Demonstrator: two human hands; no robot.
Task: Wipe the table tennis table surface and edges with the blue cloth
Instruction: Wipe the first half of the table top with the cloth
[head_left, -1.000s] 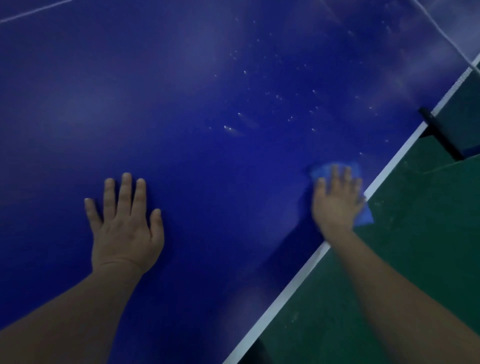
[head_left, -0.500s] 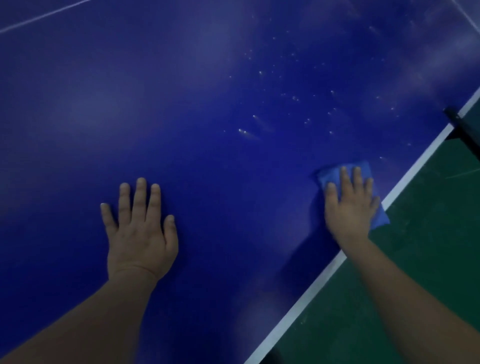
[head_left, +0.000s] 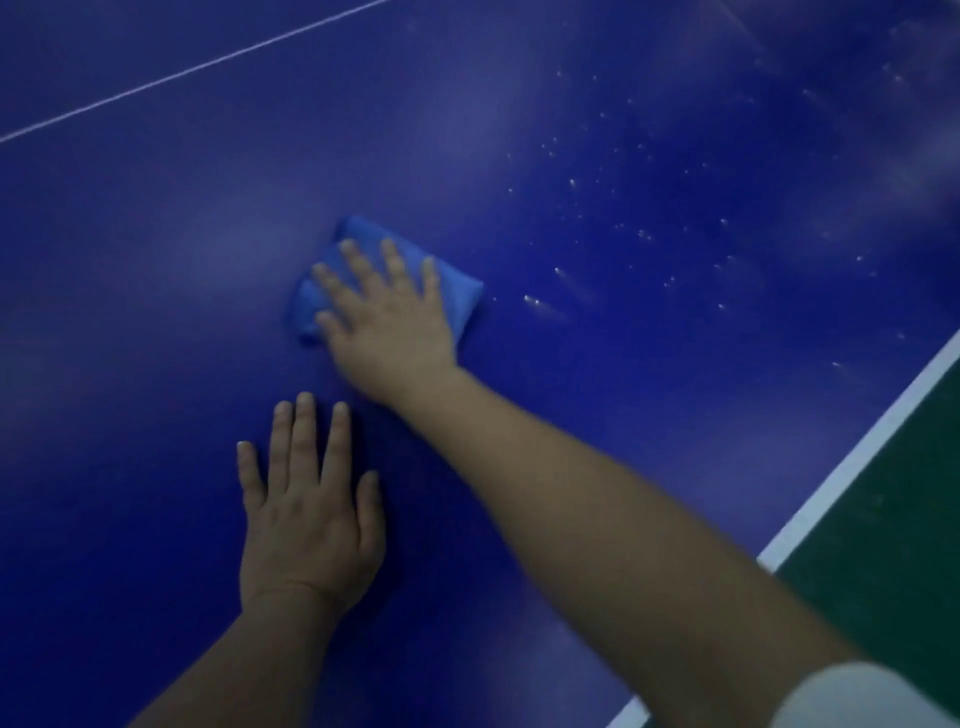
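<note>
Risk: your right hand (head_left: 387, 322), fingers spread flat, presses the folded blue cloth (head_left: 457, 293) well inside the white edge stripe (head_left: 857, 457) of the dark blue table tennis table (head_left: 156, 260); the pale specks (head_left: 644, 234) between cloth and stripe may be skipped. Count: one cloth, two hands; left hand (head_left: 311, 514) flat, empty.

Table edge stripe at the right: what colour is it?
White, on the table edge stripe between blue top and green floor; head view.

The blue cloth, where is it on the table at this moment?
In the head view, the blue cloth lies flat on the table, pressed under the right hand, just beyond the left hand.
</note>
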